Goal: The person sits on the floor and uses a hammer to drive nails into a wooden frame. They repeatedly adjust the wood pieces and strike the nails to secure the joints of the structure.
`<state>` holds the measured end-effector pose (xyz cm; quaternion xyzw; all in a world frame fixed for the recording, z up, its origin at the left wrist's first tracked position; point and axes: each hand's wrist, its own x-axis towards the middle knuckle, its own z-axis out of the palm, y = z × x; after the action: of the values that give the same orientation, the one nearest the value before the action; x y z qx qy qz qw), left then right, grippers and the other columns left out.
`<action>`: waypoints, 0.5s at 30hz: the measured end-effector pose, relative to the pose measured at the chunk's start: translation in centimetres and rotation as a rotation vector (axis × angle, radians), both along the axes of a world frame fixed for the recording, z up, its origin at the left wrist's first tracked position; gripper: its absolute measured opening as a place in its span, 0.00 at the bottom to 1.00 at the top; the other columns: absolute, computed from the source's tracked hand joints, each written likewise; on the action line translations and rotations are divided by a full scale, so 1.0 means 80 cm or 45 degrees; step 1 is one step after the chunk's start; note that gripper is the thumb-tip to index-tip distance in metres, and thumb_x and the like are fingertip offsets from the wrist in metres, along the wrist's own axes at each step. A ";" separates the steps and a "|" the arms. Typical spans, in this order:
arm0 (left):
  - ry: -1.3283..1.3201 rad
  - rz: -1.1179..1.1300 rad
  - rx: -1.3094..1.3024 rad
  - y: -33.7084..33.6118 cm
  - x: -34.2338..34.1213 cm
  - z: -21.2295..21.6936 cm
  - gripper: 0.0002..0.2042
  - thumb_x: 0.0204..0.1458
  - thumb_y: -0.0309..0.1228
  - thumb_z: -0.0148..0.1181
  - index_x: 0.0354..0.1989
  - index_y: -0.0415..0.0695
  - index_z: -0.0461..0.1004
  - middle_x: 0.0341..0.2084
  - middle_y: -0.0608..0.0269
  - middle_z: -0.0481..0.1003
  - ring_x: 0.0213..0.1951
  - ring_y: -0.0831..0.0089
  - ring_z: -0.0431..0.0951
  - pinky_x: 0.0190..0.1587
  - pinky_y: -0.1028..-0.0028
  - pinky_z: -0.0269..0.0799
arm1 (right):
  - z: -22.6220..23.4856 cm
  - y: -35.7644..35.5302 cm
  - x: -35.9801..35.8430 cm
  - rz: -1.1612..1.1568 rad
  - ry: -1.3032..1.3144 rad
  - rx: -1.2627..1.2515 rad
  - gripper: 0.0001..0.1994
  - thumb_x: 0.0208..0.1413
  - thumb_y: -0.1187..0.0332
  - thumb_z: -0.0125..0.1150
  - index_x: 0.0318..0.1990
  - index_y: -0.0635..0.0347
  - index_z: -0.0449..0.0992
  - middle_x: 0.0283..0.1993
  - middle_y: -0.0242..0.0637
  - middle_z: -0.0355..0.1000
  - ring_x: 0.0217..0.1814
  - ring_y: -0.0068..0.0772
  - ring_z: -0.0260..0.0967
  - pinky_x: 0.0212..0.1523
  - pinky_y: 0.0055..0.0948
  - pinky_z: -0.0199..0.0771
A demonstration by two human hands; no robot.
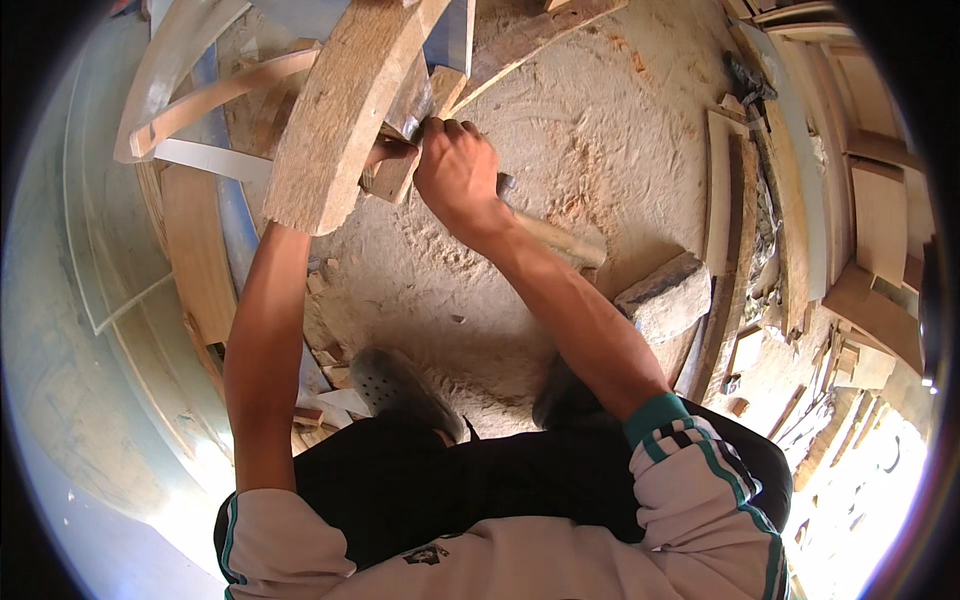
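A thick rough wooden beam [345, 110] slants across the upper left, covering most of my left hand [388, 152]. Only a few of its fingers show past the beam's right edge, closed against a small wooden block [390, 182]. Just right of them, my right hand [456, 172] is closed, knuckles up, at the lower end of a shiny grey metal piece [410, 100]. Whatever its fingertips pinch is hidden under the hand. On the floor, partly behind my right forearm, lies a hammer [560, 238] with a wooden handle.
Curved wooden pieces [225, 95] and a long board [535, 45] surround the beam. A stone block [668, 298] sits right of my right forearm. Planks [735, 230] line the right side, with wood scraps beyond. A clear sheet [100, 200] stands at the left. My clogs [405, 388] rest on the dusty floor.
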<state>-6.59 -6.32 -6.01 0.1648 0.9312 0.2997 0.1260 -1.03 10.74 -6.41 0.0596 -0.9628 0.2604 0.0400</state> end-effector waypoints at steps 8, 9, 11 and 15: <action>-0.035 -0.150 -0.112 -0.007 -0.012 0.000 0.32 0.43 0.45 0.74 0.57 0.48 0.73 0.55 0.60 0.75 0.54 0.63 0.74 0.59 0.68 0.66 | 0.010 -0.011 -0.007 -0.018 -0.126 0.037 0.07 0.54 0.71 0.52 0.37 0.63 0.75 0.34 0.53 0.77 0.40 0.53 0.77 0.40 0.44 0.79; -0.067 -0.113 -0.047 -0.001 -0.009 0.005 0.32 0.43 0.45 0.74 0.57 0.46 0.73 0.54 0.59 0.75 0.54 0.63 0.74 0.59 0.67 0.66 | 0.013 -0.006 -0.010 -0.025 -0.187 0.037 0.08 0.55 0.70 0.52 0.36 0.63 0.75 0.34 0.53 0.77 0.39 0.54 0.77 0.40 0.45 0.79; -0.053 -0.031 0.097 0.009 -0.001 0.009 0.34 0.42 0.45 0.75 0.57 0.43 0.72 0.52 0.58 0.75 0.53 0.62 0.74 0.58 0.67 0.67 | 0.004 0.005 -0.010 -0.072 -0.166 -0.057 0.08 0.55 0.68 0.54 0.36 0.63 0.75 0.33 0.53 0.77 0.38 0.55 0.77 0.40 0.46 0.79; 0.152 0.266 0.507 -0.003 0.025 -0.054 0.46 0.34 0.50 0.80 0.60 0.37 0.65 0.54 0.49 0.71 0.54 0.57 0.72 0.57 0.63 0.67 | 0.003 0.006 -0.007 -0.059 -0.184 -0.194 0.11 0.54 0.65 0.58 0.39 0.63 0.77 0.34 0.54 0.78 0.38 0.56 0.77 0.41 0.45 0.78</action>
<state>-4.58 -6.56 -10.32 0.1066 0.8715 0.4787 0.0041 -1.61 11.21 -6.20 0.0151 -0.9418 0.3353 -0.0190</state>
